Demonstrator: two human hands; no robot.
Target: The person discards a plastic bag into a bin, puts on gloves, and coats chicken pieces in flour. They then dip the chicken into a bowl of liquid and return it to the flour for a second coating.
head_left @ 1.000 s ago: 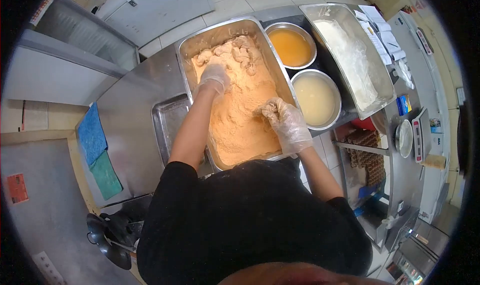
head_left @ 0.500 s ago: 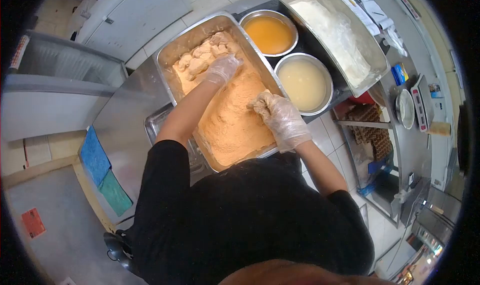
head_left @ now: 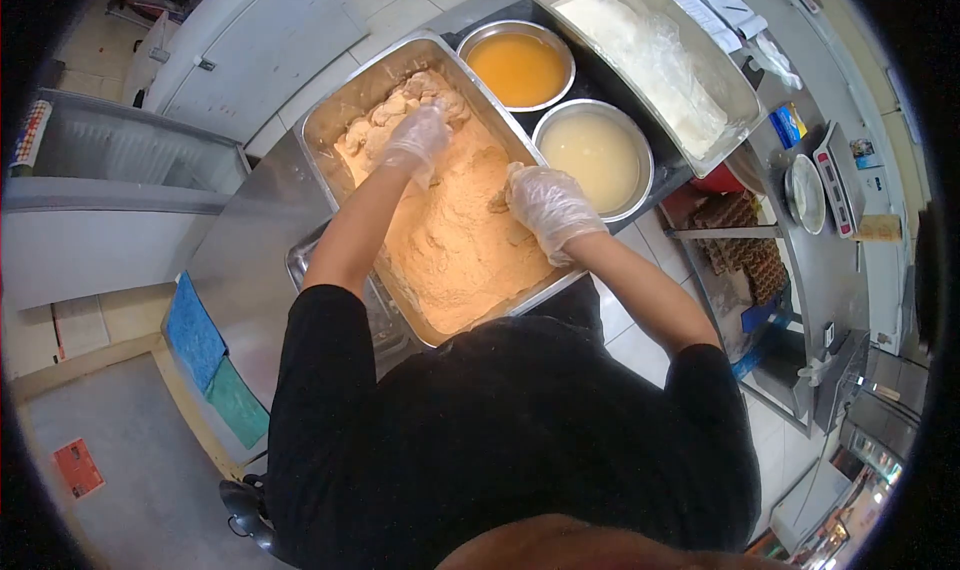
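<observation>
A deep metal tray [head_left: 330, 175] holds orange-tinted breading flour [head_left: 455, 260], with lumpy flour-coated pieces [head_left: 375, 125] heaped at its far end. My left hand [head_left: 415, 140], in a clear plastic glove, lies on the heap with its fingers stretched forward over the pieces; the fingertips are partly hidden. My right hand [head_left: 553, 205], gloved likewise, is at the tray's right side above the flour. Its fingers are curled closed, and what they hold, if anything, is hidden. Flour clings to its fingertips.
Right of the tray stand a bowl of orange liquid [head_left: 518, 65] and a bowl of pale, cloudy liquid [head_left: 590, 160]. Beyond them is a long metal pan [head_left: 740, 130] with white flour. A scale [head_left: 838, 185] and a small bowl [head_left: 805, 195] sit on the right counter.
My left hand has shifted slightly left over the coated pieces. The right hand has turned and moved a little up and left. The whole view has shifted slightly.
</observation>
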